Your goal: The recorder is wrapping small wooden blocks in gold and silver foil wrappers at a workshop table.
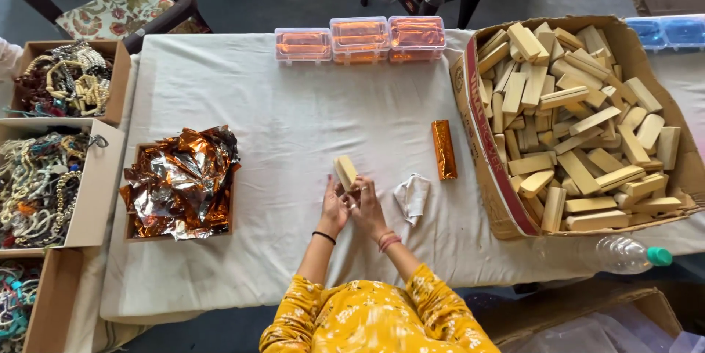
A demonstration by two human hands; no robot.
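I hold a pale wooden block [345, 172] upright over the white tablecloth [294, 110], near the table's front middle. My left hand [334, 208] grips its lower left side. My right hand [366, 206] closes on it from the right, fingers touching the left hand. A crumpled white cloth [413, 196] lies just right of my hands. Beyond it rests one block wrapped in orange foil [443, 149]. A shallow tray of crumpled orange foil sheets [181, 182] sits to the left of my hands.
A large cardboard box [481, 103] full of bare wooden blocks [580, 132] fills the right side. Three clear lidded tubs [360, 38] with orange contents line the far edge. Boxes of bead jewellery [51, 177] stand at the left. A plastic bottle [628, 254] lies front right.
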